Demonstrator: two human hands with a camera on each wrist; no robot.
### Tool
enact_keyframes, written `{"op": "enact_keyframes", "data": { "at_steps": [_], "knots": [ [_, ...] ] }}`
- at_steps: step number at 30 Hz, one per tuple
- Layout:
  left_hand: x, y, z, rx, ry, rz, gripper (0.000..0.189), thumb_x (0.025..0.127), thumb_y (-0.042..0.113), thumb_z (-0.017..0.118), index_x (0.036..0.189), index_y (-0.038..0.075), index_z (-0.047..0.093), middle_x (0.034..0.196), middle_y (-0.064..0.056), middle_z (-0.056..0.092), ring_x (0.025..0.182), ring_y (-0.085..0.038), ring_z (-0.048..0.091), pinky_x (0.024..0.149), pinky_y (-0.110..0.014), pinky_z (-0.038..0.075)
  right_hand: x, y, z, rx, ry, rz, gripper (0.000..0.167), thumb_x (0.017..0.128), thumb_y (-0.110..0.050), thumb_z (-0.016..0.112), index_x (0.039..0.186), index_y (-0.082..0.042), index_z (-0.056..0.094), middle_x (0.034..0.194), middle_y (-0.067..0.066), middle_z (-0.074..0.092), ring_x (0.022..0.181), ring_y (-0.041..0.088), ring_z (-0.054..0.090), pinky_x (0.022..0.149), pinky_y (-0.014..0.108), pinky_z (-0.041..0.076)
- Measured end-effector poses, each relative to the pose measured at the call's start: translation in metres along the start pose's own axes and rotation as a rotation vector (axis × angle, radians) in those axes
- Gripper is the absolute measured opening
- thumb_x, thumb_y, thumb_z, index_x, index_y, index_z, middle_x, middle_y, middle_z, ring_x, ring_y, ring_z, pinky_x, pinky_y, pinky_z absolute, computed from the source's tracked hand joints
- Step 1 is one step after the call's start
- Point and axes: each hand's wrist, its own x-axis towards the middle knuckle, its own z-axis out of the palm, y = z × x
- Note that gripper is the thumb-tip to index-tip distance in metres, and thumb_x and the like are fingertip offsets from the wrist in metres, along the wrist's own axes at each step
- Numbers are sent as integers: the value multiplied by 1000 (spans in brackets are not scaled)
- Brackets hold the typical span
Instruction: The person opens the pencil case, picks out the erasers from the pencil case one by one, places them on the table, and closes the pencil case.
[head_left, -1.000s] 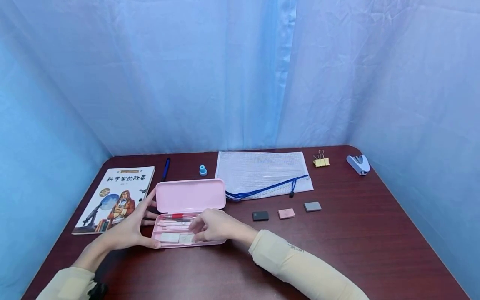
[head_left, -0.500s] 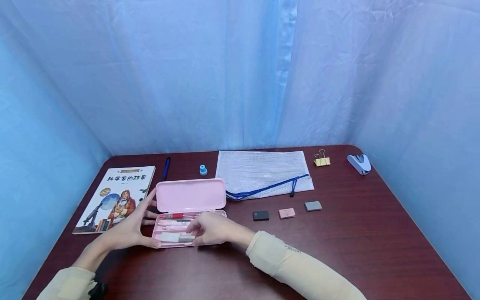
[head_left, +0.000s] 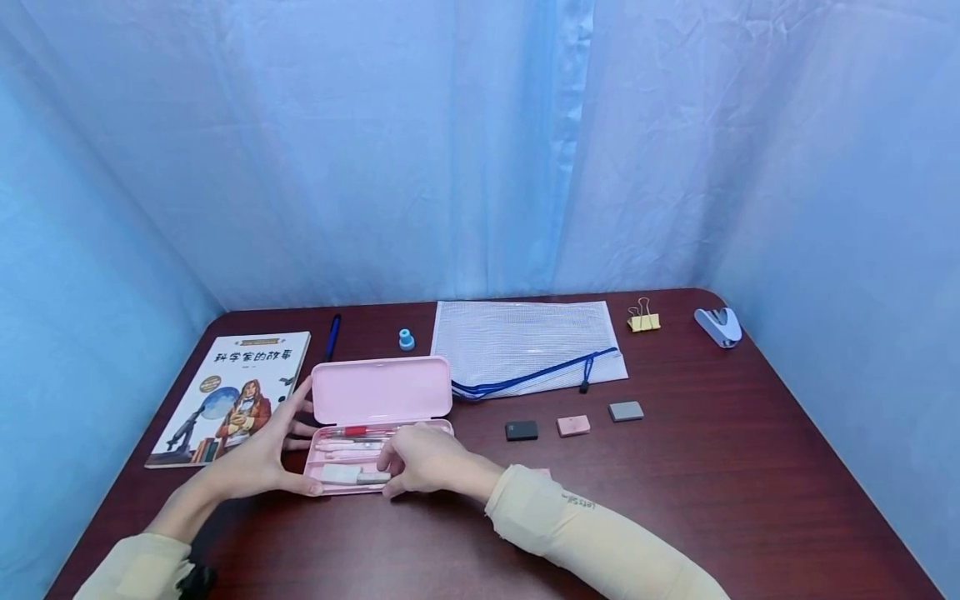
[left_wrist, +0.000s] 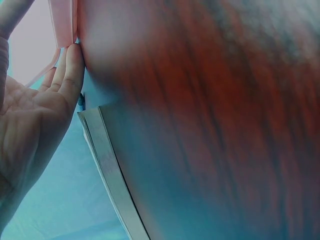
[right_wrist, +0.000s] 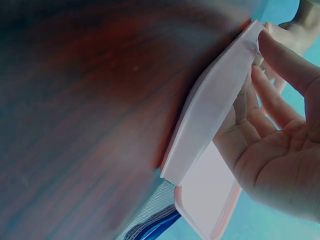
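Observation:
An opened pink pencil case (head_left: 381, 390) lies on the table with its lid tipped back. My left hand (head_left: 258, 454) steadies its left end, thumb at the front corner and fairly straight fingers along the side wall. My right hand (head_left: 427, 458) reaches into the right part with bent fingers. Its thumb and index finger are at the right end of a greyish-white eraser (head_left: 373, 478), which sits tilted in the front compartment. A white eraser (head_left: 341, 474) lies beside that one. Pens, one with a red grip (head_left: 354, 432), fill the back compartment. My right hand hides the case's right part.
Black (head_left: 521, 430), pink (head_left: 573, 426) and grey (head_left: 626, 411) erasers lie to the right. Behind are a mesh zip pouch (head_left: 525, 342), a light-blue small cap-like piece (head_left: 406, 339), a blue pen (head_left: 333, 337), a binder clip (head_left: 643, 322) and a stapler (head_left: 717, 327). A book (head_left: 232, 400) lies left.
My right hand has shifted slightly within the case. The greyish-white eraser has tipped from lying flat to showing a narrow side. My left hand has kept its place.

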Motion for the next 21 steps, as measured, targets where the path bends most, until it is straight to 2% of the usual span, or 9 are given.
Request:
{"op": "enact_keyframes", "data": {
  "at_steps": [7,15,21],
  "knots": [
    [0,1,1,5,3,4,134,74,22,93,164,23,-6,143,-17,33,119,-34,55,93,-30,53,1,2,0,21,5,1,23,79,-24,90,99,-17,80,79,-12,72,75,-4,60,66,17,45],
    [-1,-1,1,17,10,5,134,73,24,93,164,24,-6,143,-16,33,119,-33,55,93,-26,51,2,2,1,2,11,-8,16,79,-24,88,93,-20,80,75,-17,69,72,-8,57,65,14,44],
    [-2,-2,1,21,11,1,133,74,25,93,164,25,-5,142,-15,34,120,-32,55,93,-25,51,1,1,1,9,11,-5,12,81,-22,88,90,-20,80,74,-17,67,71,-5,55,64,15,43]
  ]
}}
